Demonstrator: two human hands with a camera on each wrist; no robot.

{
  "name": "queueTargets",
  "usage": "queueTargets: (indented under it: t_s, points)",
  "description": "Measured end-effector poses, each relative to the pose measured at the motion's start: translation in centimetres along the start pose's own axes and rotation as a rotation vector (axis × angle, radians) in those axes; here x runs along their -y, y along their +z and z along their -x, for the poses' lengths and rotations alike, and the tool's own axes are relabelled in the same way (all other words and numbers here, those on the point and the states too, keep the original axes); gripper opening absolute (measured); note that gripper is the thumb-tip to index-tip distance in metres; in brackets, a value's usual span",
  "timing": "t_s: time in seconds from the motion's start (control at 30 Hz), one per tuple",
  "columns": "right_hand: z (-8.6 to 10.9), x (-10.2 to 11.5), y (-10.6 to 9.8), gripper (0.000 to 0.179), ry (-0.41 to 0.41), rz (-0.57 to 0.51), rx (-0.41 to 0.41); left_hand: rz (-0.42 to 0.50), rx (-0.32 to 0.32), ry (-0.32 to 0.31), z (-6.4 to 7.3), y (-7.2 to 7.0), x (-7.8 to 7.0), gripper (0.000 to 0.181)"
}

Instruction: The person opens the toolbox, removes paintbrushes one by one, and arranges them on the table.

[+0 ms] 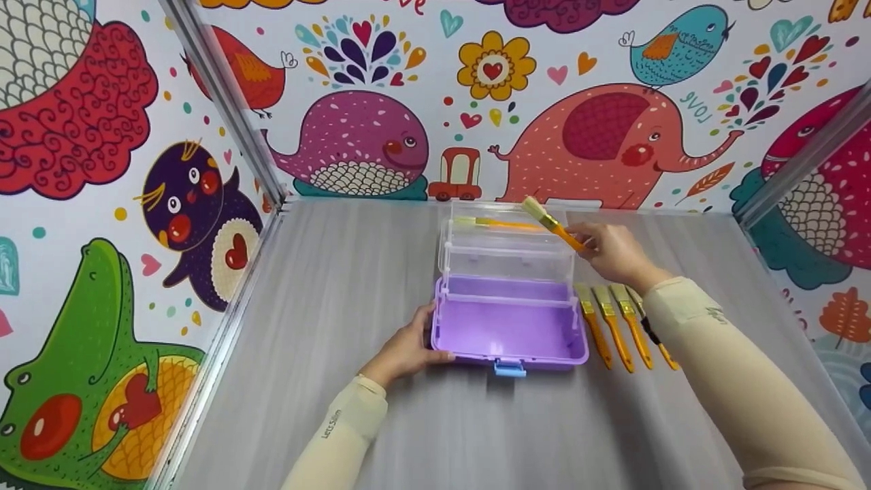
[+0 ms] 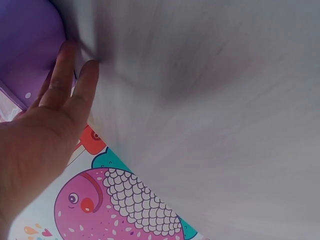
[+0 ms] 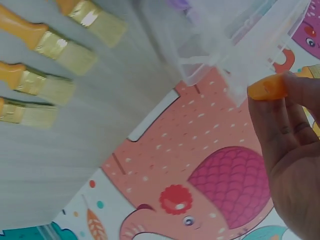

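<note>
A purple storage box (image 1: 510, 330) with clear tiered trays (image 1: 507, 262) stands unfolded, its light blue latch (image 1: 510, 369) at the front. My left hand (image 1: 405, 347) rests at its front left corner, thumb on the front edge. In the left wrist view, fairly straight fingers (image 2: 62, 82) lie against the purple side. My right hand (image 1: 616, 252) pinches the orange handle of a paintbrush (image 1: 554, 226), pale bristles up and left, above the trays' right end. Another paintbrush (image 1: 500, 223) lies in the top tray. In the right wrist view, the handle end (image 3: 267, 87) shows between thumb and fingers.
Several orange-handled paintbrushes (image 1: 616, 327) lie side by side right of the box, bristles toward the back; the right forearm partly covers the last. The grey tabletop (image 1: 326, 286) meets patterned walls (image 1: 476, 122) at the back and sides, with metal strips at the corners.
</note>
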State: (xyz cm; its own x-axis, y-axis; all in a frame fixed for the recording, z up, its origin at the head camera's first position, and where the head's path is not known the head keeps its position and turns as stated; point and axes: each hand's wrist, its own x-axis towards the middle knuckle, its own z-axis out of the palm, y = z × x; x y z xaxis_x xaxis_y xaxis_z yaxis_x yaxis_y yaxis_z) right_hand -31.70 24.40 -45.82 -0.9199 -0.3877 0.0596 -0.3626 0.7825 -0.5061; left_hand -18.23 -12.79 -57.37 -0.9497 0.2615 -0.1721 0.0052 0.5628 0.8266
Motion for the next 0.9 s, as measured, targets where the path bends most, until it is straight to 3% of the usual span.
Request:
queueTargets:
  t_s: [0.43, 0.9]
  points:
    - [3.4, -2.9, 0.0, 0.049, 0.055, -0.074, 0.058, -0.016, -0.009, 0.006, 0.0, 0.0, 0.0, 0.104]
    - [7.5, -5.8, 0.5, 0.051, 0.182, -0.179, 0.095, -0.010, -0.010, 0.001, 0.0, 0.0, 0.0, 0.103]
